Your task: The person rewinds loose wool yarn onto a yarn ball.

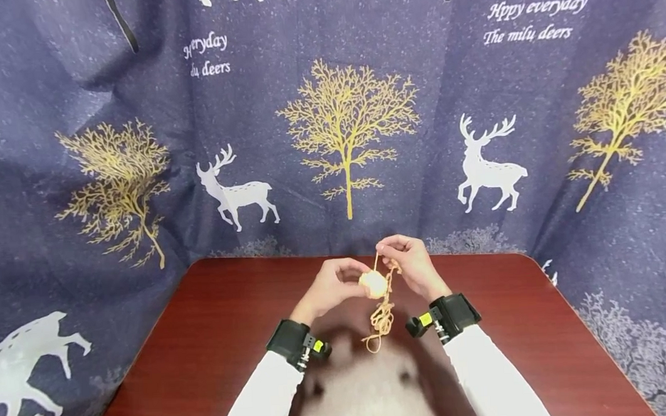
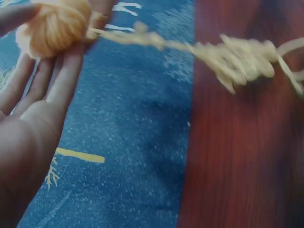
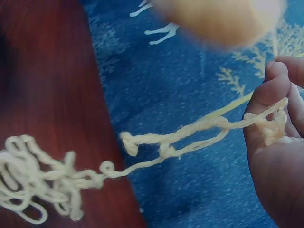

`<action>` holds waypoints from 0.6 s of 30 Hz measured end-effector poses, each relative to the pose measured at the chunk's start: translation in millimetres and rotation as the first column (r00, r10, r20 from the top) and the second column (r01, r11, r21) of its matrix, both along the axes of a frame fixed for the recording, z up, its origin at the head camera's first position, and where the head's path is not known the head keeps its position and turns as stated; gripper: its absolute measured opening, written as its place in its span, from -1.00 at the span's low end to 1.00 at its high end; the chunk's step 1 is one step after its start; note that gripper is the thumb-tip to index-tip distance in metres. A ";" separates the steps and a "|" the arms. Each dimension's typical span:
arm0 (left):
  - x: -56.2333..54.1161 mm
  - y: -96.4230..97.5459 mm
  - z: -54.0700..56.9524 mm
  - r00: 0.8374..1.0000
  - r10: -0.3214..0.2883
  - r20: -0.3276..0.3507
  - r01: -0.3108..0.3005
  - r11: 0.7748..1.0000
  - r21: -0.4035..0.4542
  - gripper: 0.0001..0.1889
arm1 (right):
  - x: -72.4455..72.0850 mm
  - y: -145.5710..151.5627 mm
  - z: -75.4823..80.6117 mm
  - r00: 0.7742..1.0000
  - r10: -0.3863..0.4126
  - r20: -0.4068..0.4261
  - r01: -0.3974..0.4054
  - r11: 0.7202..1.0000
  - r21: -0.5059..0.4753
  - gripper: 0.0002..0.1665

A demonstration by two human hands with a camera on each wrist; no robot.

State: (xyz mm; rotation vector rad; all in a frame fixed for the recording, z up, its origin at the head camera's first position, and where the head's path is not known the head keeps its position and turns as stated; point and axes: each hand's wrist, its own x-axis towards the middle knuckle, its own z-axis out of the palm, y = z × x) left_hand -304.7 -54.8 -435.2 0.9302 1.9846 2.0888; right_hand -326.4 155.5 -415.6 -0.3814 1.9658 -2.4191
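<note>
My left hand [image 1: 337, 283] grips a small ball of pale orange yarn [image 1: 374, 284] between thumb and fingers, above the table. In the left wrist view the ball [image 2: 56, 28] shows its wound strands, with the fingers beneath it. Just to the right and slightly higher, my right hand [image 1: 412, 263] pinches a strand running up from the ball between thumb and forefinger. More yarn is tucked in its palm, seen in the right wrist view. From there a tangled, looped length of yarn [image 1: 381, 318] hangs down, bunched near its lower end [image 3: 42, 180].
A reddish-brown wooden table [image 1: 204, 340] lies below both hands. Behind it hangs a dark blue cloth [image 1: 320, 171] printed with white deer and yellow trees. Each wrist wears a black strap with a small camera [image 1: 420, 323]. Something pale [image 1: 371, 388] shows between the forearms.
</note>
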 end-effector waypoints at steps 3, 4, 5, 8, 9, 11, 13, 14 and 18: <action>-0.8 0.9 7.5 0.998 -0.037 0.052 0.030 0.990 0.136 -0.62 | -1.0 -2.5 -9.5 1.000 0.015 0.007 -0.015 1.000 0.001 -0.91; -0.9 1.9 9.7 0.996 -0.030 0.079 0.015 0.983 0.182 -0.63 | -0.1 -3.7 -12.9 1.000 0.024 0.009 -0.024 1.000 0.004 -0.89; -1.2 2.9 11.3 0.994 -0.014 0.109 -0.011 0.975 0.222 -0.65 | 1.4 -5.4 -16.0 0.999 0.029 0.014 -0.029 1.000 0.006 -0.86; -1.8 6.9 15.7 0.976 0.067 0.209 -0.134 0.937 0.324 -0.70 | 7.4 -9.6 -23.7 0.999 0.043 0.025 -0.044 0.999 0.032 -0.83; -2.8 8.4 16.4 0.965 0.098 0.242 -0.180 0.920 0.348 -0.72 | 9.7 -10.8 -25.5 0.999 0.048 0.023 -0.049 0.998 0.039 -0.84; -5.3 10.7 17.0 0.941 0.160 0.298 -0.270 0.887 0.374 -0.74 | 13.8 -12.9 -28.2 0.999 0.048 0.022 -0.050 0.996 0.067 -0.91; -8.0 13.0 17.1 0.917 0.218 0.334 -0.341 0.862 0.375 -0.73 | 17.8 -14.0 -29.4 0.999 0.047 0.016 -0.048 0.994 0.100 -0.93; -9.2 14.1 16.9 0.904 0.249 0.348 -0.376 0.851 0.368 -0.71 | 19.5 -14.2 -29.3 0.999 0.043 0.008 -0.044 0.992 0.121 -0.87; -12.6 17.3 14.0 0.857 0.400 0.325 -0.492 0.822 0.287 -0.68 | 22.6 -13.7 -27.3 0.999 0.022 -0.033 -0.015 0.979 0.205 -0.75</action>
